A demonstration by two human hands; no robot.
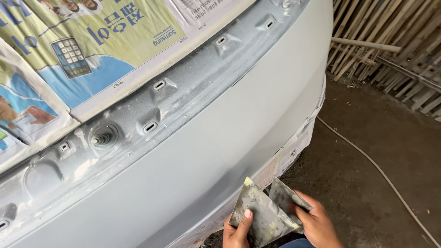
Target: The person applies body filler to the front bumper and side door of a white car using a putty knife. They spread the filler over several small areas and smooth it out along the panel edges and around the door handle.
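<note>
**Inspector:** Start at the hands.

**Assistant:** The left hand (238, 229) pinches the larger metal blade (257, 212), thumb flat on its smeared face, fingers behind; the right hand (317, 226) grips the smaller blade (285, 198) by its lower edge, fingers curled around it; the two blades overlap, edge against face, low in the view and just below the grey car panel (220, 151).

**Inspector:** Condition of the blades?

**Assistant:** Both carry pale, dried-looking filler in patches; whether any fresh filler lies on them I cannot tell.

**Inspector:** My judgement, then; to do this well, one edge should draw flat and firm across the other's face, so the working edge comes away clean and straight; a crusted edge would drag lines into a smooth coat.

**Assistant:** Noted; the panel looks evenly grey, with a darker smudge (232, 177) just above the blades.

**Inspector:** Surroundings?

**Assistant:** Newspaper (92, 50) is taped over the upper part of the car; more paper masking (294, 147) hangs along the panel's lower edge; a recessed strip with slots (156, 110) runs between newspaper and panel; a pale hose (367, 158) lies on the dirt floor (367, 119), and wooden slats (390, 41) lean at the far right, well apart from the hands.
</note>
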